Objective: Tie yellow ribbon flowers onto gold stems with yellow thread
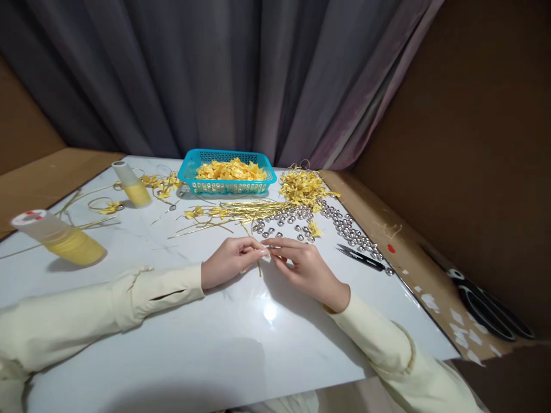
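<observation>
Near the table's middle, my left hand (pixel 232 261) is closed in a pinch on a thin gold stem (pixel 259 269), whose ends show above and below the fingers. A small whitish piece (pixel 267 256) sits between the fingertips of both hands; its kind is too small to make out. From the right, my right hand (pixel 310 269) meets it with thumb and fingers drawn together at the tips. Just beyond the hands lie a bundle of gold stems (pixel 249 211) and scattered silver beads (pixel 293 215). What the fingers cover is hidden.
A blue basket (pixel 185 175) of yellow petals (pixel 232 170) stands at the back, beside a heap of yellow flowers (pixel 303 186). Two yellow thread spools (pixel 75 244) (pixel 136 192) are at left. Thread snips (pixel 361 257) lie right; black scissors (pixel 486 304) rest on the cardboard edge.
</observation>
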Demonstrator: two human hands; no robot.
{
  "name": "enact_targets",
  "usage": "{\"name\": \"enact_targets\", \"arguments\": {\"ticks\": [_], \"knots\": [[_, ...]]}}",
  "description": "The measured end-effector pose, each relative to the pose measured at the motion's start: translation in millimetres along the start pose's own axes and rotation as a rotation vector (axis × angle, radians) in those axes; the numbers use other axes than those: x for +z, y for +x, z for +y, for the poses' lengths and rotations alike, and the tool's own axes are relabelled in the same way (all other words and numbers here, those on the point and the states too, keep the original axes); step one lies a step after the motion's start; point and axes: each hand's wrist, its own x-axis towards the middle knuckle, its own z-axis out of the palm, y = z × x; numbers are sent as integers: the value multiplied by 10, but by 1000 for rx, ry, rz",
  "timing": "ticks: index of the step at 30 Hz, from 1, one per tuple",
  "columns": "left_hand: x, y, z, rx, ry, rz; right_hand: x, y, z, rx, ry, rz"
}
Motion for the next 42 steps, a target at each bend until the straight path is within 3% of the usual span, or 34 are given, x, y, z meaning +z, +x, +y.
{"name": "enact_targets", "arguments": {"ticks": [7,27,33,42], "knots": [[-6,13,2,-50,-55,33,23,-9,38,-88,-101,19],[-11,27,1,-31,-57,10,0,10,-39,73,26,38],[12,-17,19,132,250,152,-3,29,-43,142,62,10],[55,-42,-185,635,835,233,47,39,-9,206,108,2]]}}
